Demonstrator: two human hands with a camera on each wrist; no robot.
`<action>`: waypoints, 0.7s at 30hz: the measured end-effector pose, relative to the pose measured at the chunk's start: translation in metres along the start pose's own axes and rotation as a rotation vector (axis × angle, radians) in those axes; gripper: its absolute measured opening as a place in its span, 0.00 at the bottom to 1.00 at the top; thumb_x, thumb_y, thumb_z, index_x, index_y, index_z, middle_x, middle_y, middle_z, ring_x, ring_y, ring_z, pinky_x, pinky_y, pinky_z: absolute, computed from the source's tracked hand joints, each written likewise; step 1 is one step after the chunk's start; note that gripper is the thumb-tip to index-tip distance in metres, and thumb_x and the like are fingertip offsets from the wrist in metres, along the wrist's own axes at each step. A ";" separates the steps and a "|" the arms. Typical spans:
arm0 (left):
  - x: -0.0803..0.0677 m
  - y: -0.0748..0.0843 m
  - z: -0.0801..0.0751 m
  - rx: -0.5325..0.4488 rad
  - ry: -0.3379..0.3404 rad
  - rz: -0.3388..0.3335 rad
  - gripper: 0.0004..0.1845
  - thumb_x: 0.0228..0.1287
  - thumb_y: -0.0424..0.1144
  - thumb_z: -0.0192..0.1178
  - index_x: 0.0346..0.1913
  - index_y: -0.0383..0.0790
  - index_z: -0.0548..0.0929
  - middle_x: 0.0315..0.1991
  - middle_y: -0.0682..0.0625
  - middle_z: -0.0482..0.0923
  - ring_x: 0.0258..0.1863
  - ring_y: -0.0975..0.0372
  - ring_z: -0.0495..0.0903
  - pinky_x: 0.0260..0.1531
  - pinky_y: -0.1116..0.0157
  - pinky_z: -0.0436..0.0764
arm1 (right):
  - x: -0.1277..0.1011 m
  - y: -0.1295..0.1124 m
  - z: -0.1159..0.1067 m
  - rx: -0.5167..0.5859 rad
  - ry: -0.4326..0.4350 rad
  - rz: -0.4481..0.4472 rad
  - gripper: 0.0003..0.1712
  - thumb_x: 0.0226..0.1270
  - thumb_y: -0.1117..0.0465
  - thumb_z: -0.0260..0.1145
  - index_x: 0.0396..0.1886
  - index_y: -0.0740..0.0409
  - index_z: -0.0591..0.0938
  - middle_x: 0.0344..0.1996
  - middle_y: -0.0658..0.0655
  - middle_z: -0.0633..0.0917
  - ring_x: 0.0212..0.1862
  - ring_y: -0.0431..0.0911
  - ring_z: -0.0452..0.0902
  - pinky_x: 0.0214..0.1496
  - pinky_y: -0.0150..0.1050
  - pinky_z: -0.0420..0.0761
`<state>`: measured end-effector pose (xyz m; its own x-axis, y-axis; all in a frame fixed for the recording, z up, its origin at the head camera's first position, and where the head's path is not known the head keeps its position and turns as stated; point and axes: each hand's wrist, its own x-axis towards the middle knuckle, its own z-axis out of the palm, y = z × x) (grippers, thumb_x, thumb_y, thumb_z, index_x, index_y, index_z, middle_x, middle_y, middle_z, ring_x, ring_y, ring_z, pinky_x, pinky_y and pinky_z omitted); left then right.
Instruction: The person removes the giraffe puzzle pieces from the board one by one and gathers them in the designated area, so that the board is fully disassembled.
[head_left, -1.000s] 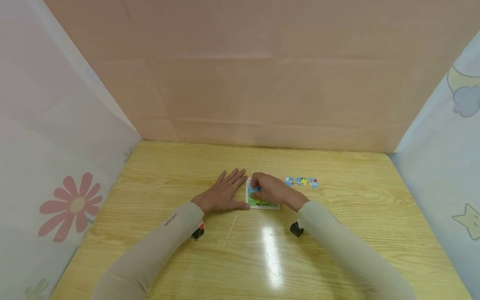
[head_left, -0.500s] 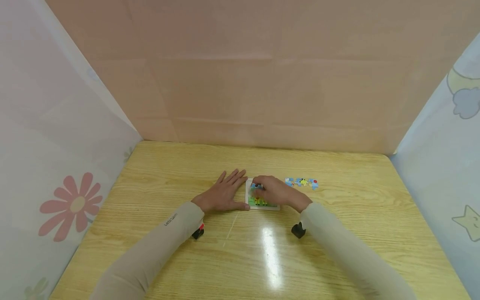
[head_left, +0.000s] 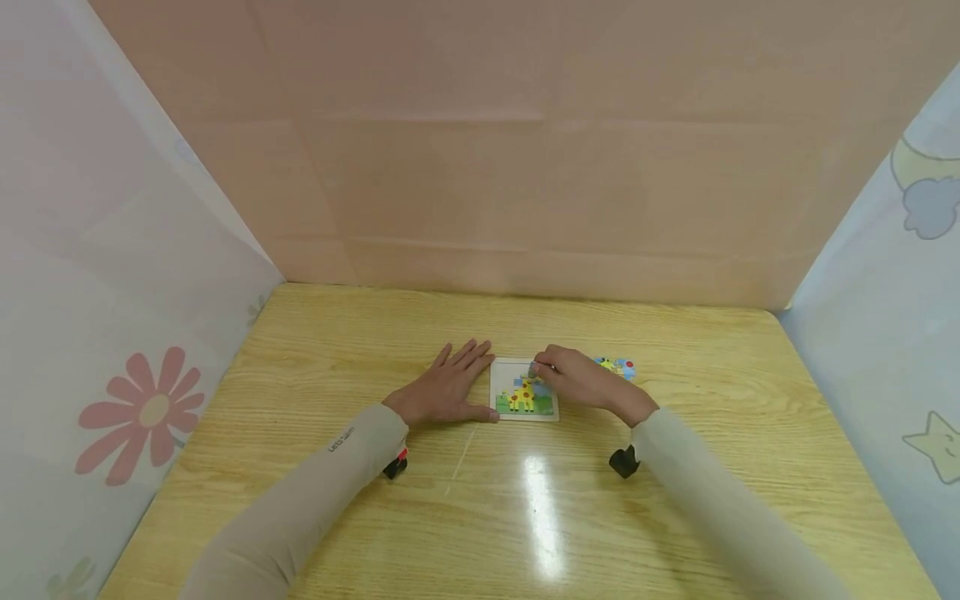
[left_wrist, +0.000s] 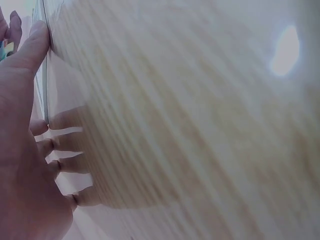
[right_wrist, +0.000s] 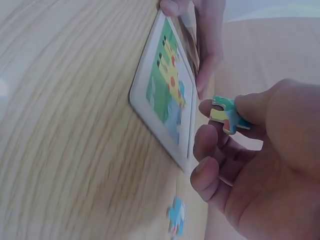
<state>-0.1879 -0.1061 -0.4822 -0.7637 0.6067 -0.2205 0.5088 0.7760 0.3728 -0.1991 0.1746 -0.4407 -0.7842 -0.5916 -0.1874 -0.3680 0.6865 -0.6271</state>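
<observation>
A small jigsaw puzzle tray [head_left: 525, 418] with a pale rim lies on the table, its fitted pieces showing a yellow giraffe [head_left: 520, 402] on green ground. The tray's upper left part is bare. My left hand [head_left: 438, 393] is spread along the left rim, thumb at the lower left corner and fingertips by the upper one. Above the tray's right side, my right hand [head_left: 581, 377] pinches a puzzle piece [right_wrist: 229, 116] between thumb and index finger. That piece is green, yellow and blue, and tilted in the right wrist view; the other fingers curl below it.
Loose puzzle pieces [head_left: 622, 367] lie right of the tray, partly hidden behind the right hand; one blue piece [right_wrist: 176, 217] shows in the right wrist view. Cloth walls [head_left: 525, 183] stand behind and at both sides of the wooden table [head_left: 360, 533].
My right hand has moved right from over the tray's left part, carrying the puzzle piece and uncovering the giraffe. It now covers some loose pieces. My left hand stays put.
</observation>
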 end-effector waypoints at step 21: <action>0.001 0.003 -0.002 0.024 -0.016 -0.004 0.58 0.68 0.76 0.58 0.88 0.45 0.51 0.90 0.49 0.37 0.90 0.52 0.35 0.87 0.40 0.38 | -0.042 0.038 -0.022 0.117 0.002 0.084 0.08 0.80 0.62 0.65 0.49 0.60 0.87 0.32 0.60 0.85 0.26 0.41 0.72 0.30 0.33 0.74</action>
<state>-0.1875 -0.1037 -0.4793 -0.7595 0.6059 -0.2369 0.5149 0.7824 0.3503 -0.1915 0.2349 -0.4402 -0.8107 -0.5332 -0.2418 -0.2400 0.6794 -0.6934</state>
